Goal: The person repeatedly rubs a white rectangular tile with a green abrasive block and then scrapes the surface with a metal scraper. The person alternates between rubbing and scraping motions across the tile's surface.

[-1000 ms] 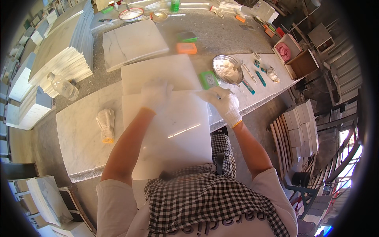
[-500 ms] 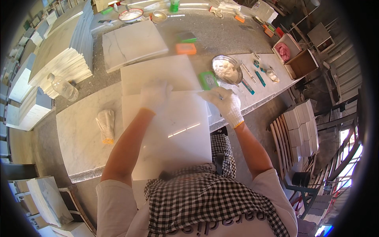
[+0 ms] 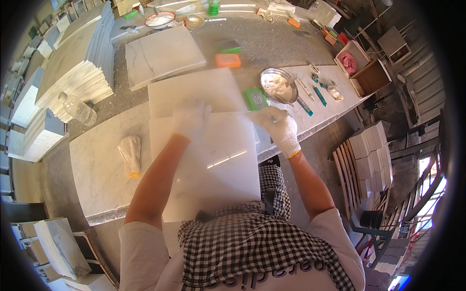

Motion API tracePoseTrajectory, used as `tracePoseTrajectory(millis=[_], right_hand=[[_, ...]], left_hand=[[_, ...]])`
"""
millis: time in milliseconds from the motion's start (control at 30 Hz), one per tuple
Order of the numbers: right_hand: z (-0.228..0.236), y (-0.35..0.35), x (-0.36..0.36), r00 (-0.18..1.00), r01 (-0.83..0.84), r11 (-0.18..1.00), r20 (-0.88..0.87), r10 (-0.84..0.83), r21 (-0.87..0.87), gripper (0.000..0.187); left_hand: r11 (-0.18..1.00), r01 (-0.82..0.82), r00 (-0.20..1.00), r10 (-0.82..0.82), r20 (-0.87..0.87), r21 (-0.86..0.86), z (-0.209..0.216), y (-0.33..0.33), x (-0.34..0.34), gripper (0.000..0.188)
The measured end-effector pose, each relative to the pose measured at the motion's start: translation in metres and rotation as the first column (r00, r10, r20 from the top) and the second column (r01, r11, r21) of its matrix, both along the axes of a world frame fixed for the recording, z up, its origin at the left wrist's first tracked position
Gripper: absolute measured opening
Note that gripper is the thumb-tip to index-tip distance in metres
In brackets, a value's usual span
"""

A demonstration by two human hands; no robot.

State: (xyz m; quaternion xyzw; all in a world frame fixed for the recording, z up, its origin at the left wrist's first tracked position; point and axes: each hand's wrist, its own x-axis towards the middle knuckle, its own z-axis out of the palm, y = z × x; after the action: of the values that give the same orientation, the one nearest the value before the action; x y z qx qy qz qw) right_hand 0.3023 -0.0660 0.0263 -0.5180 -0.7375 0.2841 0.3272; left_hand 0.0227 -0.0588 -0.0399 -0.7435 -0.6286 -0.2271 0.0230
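Observation:
A glossy white stone slab lies in front of me, overlapping a second white slab beyond it. My left hand, in a white knitted glove, rests on the near slab's far edge, fingers stretched forward onto the other slab. Also gloved, my right hand is at the near slab's far right corner. Its fingers are curled together, the tips pointing left at the corner; haze hides what they pinch, if anything. Just beyond it are a green block and a metal bowl of cream-coloured paste.
A spare glove lies on the marble at left, near a clear bottle. Stacked slabs rise behind it. An orange block sits farther back. Teal-handled tools lie right of the bowl, with an open box beyond.
Hardly anything differs. My right hand has shifted very slightly at the slab's corner; the left hand and the slabs stay in place.

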Motion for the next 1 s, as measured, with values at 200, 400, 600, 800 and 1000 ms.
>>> tracePoseTrajectory(millis=[200, 400, 600, 800, 1000], right_hand=[[0.018, -0.006, 0.001, 0.998, 0.05, 0.998, -0.024, -0.051, -0.038, 0.023], [0.024, -0.012, 0.001, 0.979, 0.032, 0.985, -0.195, -0.065, -0.167, 0.026], [0.016, -0.012, 0.0, 0.944, -0.038, 0.966, -0.326, -0.049, -0.255, 0.026], [0.007, -0.009, -0.006, 0.943, -0.024, 0.967, -0.328, -0.063, -0.254, 0.026], [-0.012, -0.001, -0.007, 0.908, -0.036, 0.967, -0.412, -0.073, -0.25, 0.022]], left_hand=[[1.0, 0.012, 0.998, -0.013, 0.067, 0.01, 0.002, -0.001, 0.001, 0.031], [1.0, 0.017, 0.998, -0.019, 0.063, 0.019, 0.001, 0.0, 0.0, 0.03], [1.0, -0.005, 0.998, 0.004, 0.062, 0.006, -0.002, 0.0, 0.0, 0.026], [0.997, 0.002, 0.998, -0.006, 0.057, 0.074, 0.0, 0.001, 0.0, 0.03], [0.993, 0.004, 0.992, -0.019, 0.124, 0.117, -0.01, -0.003, -0.001, 0.031]])
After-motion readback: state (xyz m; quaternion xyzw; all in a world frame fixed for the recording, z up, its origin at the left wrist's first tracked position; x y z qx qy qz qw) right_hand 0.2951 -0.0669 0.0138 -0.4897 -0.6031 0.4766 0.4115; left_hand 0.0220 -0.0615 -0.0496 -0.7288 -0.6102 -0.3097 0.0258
